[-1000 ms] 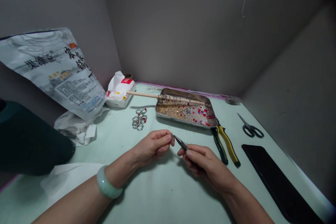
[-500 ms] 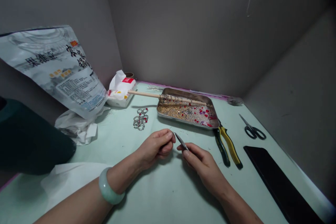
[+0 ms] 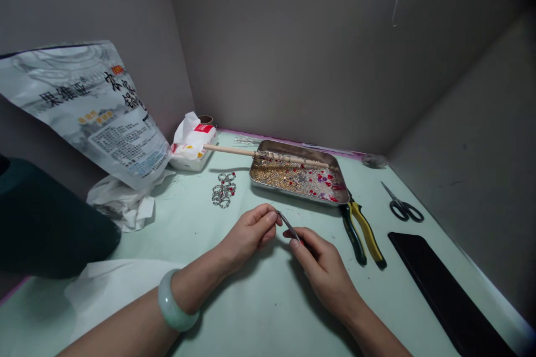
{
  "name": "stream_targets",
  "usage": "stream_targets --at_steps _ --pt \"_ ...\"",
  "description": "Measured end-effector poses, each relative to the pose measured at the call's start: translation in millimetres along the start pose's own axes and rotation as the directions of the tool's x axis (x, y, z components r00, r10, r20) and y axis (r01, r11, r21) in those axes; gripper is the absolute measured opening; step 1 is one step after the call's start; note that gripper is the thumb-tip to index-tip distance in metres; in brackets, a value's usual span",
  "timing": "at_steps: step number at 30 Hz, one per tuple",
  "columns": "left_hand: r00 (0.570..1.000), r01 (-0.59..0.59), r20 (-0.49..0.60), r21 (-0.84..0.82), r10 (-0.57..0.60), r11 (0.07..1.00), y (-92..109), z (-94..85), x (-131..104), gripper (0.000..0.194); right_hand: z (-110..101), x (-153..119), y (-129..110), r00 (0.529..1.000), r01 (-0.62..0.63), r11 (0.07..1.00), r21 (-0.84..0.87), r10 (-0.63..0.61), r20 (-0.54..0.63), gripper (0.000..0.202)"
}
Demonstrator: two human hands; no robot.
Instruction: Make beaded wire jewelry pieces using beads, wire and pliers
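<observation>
My left hand, above a green bangle at the wrist, is pinched closed on something too small to make out. In my right hand is a slim metal tool, its tip touching the fingertips of my left hand. Beyond my hands sits a metal tray of gold and clear beads with red and purple ones. A wooden stick strung with rings lies across the tray. Several beaded rings rest on the table left of the tray.
Yellow-and-green pliers, scissors and a black flat object lie at the right. On the left are a dark green container, a printed pouch, a tissue pack and white paper.
The metal tool's tip has moved slightly left and now meets my left fingertips. My left hand has turned a little, its fingers still pinched.
</observation>
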State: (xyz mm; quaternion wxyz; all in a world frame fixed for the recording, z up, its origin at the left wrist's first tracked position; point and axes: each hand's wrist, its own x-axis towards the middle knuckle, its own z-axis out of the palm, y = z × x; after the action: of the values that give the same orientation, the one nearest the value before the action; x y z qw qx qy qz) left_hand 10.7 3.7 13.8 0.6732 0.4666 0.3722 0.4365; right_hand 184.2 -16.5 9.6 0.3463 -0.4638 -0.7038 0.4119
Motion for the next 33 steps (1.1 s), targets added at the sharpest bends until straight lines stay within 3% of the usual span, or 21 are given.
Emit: stream_targets --at_steps 5,14,24,28,33 --pt "1.000 -0.001 -0.031 0.030 0.002 1.000 0.1 1.4 0.2 0.024 -0.5 -0.9 -1.9 0.999 -0.033 0.999 0.034 0.032 0.007 0.028" --pt "0.995 -0.050 -0.085 0.114 0.060 0.992 0.1 1.6 1.4 0.024 -1.0 0.3 -1.1 0.978 -0.202 0.958 0.203 0.187 0.087 0.032" --pt "0.989 -0.076 -0.106 0.231 0.102 0.970 1.4 1.3 1.1 0.021 -2.0 0.3 -5.7 0.983 -0.183 0.970 0.159 0.176 0.061 0.031" --pt "0.987 -0.078 -0.119 0.242 0.110 0.967 0.0 0.6 2.2 0.021 -1.0 -0.1 -8.1 0.994 -0.111 0.991 0.067 0.110 0.024 0.027" --pt "0.983 -0.088 -0.128 0.284 0.129 0.955 -2.9 0.6 3.5 0.021 2.3 -1.6 -2.1 0.992 0.089 0.974 -0.209 -0.105 -0.068 0.020"
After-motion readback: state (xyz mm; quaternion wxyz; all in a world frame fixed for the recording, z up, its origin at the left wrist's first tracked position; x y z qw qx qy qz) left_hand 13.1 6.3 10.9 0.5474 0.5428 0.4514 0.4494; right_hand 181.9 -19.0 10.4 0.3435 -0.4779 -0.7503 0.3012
